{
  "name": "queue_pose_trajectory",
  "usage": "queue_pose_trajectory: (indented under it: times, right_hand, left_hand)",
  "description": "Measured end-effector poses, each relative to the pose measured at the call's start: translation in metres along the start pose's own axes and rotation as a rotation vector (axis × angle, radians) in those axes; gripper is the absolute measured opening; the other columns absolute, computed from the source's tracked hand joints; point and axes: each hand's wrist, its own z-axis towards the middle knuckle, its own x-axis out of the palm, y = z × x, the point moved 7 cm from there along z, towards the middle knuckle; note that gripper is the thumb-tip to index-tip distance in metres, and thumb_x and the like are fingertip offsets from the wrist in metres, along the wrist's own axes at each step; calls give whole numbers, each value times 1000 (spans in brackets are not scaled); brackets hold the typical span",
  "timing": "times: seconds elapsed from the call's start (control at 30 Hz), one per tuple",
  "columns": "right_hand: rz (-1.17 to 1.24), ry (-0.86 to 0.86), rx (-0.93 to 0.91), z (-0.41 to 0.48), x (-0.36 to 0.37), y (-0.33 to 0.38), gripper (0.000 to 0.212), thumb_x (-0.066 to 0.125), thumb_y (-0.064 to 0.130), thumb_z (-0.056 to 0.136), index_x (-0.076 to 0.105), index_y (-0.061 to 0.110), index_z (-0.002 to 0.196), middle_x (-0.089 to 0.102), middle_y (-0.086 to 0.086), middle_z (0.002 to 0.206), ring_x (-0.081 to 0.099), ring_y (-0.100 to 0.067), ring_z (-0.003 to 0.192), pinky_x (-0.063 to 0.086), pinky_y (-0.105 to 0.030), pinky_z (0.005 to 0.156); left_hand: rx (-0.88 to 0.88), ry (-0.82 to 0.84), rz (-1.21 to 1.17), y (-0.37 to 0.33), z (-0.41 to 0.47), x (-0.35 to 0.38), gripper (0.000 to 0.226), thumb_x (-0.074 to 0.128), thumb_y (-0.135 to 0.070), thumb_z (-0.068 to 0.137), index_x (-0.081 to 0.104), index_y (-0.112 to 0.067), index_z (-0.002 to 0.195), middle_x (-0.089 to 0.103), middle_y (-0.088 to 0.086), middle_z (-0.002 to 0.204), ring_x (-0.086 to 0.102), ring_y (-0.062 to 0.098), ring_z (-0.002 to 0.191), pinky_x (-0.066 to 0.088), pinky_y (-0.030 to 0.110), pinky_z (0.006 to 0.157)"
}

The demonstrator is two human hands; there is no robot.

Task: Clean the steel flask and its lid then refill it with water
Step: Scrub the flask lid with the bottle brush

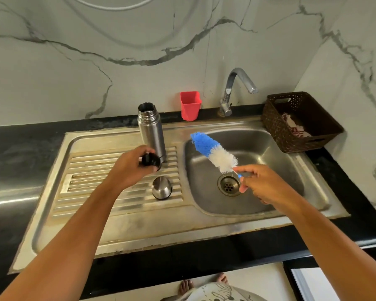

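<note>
Pinching the thin handle of the brush (214, 153) between thumb and fingers, the right hand (263, 184) is hovering over the basin of the sink (269, 161); the left hand (128, 168) is curling round the black stopper (150, 162) above the ribbed drainboard, its fingers wrapping the piece closely.

The flask (151, 129) is standing upright and open-mouthed on the drainboard, just behind the left hand and up-left of the right; its long axis is running vertical, while the brush is lying tilted, bristle head pointing up and left toward the flask; the bristle tip is sitting lower than the flask's mouth and well to its right. I judge the coming move is turning on this: the brush needs lifting and swinging upright before it can enter the mouth; the left hand is the nearer one to steady the flask body, though it is occupied.

Counting: one flask; one stopper; one steel cap (161, 187), lying dome-up on the drainboard near the left wrist; one brush; one tap (237, 88), showing no water running; one red cup (190, 105); one basket (300, 122) at the right.
</note>
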Motion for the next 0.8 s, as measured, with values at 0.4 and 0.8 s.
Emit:
queue_pose_trajectory:
  times: [0.4,0.8]
  right_hand:
    - [-249,-169,-131,-16,-74,-14,38,55,22,106,63,38,139,71,10,91,66,-2,75,57,-25,68]
    - [-632,-126,-31,40,-83,-42,41,55,22,104,61,37,141,68,-1,132,66,-25,114,55,-41,96]
  left_hand:
    - [-359,134,-831,-112,48,172,49,82,-17,91,59,-7,132,71,12,111,69,18,76,64,31,67]
    - [-358,91,-825,-138,80,239,17,78,-9,93,73,-9,109,77,7,88,69,13,66,64,27,63]
